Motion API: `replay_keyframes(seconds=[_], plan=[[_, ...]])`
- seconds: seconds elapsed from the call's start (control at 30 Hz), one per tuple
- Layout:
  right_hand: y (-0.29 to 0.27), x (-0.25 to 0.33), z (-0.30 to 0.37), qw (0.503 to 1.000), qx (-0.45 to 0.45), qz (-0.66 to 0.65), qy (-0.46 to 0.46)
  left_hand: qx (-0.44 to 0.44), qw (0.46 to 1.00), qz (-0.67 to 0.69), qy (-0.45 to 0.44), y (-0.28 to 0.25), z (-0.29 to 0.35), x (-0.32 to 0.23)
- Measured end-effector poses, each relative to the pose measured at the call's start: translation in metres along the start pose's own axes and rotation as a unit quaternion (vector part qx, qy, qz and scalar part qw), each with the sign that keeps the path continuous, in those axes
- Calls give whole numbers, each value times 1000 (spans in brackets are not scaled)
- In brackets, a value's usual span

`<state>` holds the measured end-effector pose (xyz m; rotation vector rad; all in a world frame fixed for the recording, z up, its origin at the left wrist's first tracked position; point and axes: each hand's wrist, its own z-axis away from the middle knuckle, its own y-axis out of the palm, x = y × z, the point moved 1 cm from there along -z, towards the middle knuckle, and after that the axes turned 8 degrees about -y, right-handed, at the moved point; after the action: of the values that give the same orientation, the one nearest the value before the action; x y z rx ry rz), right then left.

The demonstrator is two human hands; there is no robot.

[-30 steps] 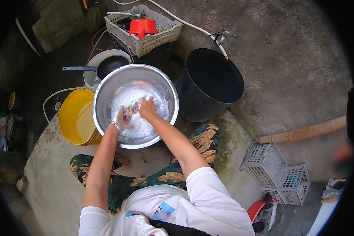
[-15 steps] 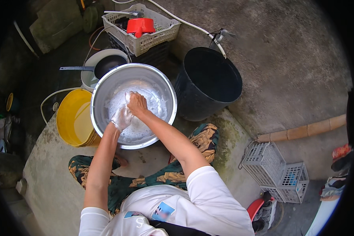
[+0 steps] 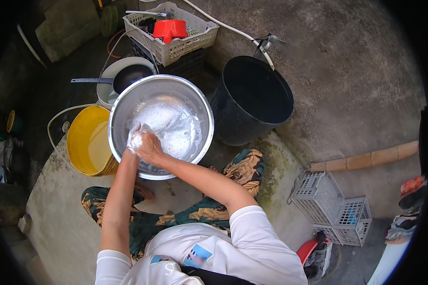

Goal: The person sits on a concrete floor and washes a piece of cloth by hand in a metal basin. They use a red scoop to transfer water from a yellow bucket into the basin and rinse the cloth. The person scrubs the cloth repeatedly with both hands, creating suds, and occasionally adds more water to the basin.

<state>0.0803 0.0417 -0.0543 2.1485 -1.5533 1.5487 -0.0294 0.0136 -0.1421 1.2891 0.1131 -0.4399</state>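
Both hands are together inside a wide metal basin [image 3: 199, 102], over its near left part, among white suds [image 3: 164, 116]. My left hand [image 3: 133, 138] is coated in foam and partly hidden behind the other. My right hand [image 3: 150, 147] has its fingers curled round against the left. Something white and foamy shows between them; whether it is a cloth or only lather cannot be made out. The basin stands in front of my bent knees.
Left of the basin are a yellow bucket [image 3: 77, 142] and a white bucket [image 3: 104, 90] with a dark long-handled pan [image 3: 134, 76] over it. A tall black bucket [image 3: 218, 116] stands right. Behind, a crate [image 3: 199, 42] holds a red dipper [image 3: 170, 29]. Grey baskets [image 3: 318, 194] lie right.
Both hands have moved from the middle of the basin toward its near left side. The right hand has come down over the left, and more foam shows in the basin's middle.
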Motion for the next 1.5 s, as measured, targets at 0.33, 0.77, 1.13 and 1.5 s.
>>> replay_keyframes(seconds=[0.33, 0.77, 1.13, 1.5], plan=[[-66, -77, -46, 937, 136, 295, 127, -263, 949, -157, 78, 56, 9, 3], [-7, -78, 5, 875, 464, 140, -18, -380, 920, -82, 36, 7, 12, -4], [-29, -31, -9, 993, 112, 3, 36, -232, 969, 52, 65, 63, 3, 26], [-55, -72, -30, 967, 174, 184, 36, -266, 951, -122, 99, 60, -21, 26]])
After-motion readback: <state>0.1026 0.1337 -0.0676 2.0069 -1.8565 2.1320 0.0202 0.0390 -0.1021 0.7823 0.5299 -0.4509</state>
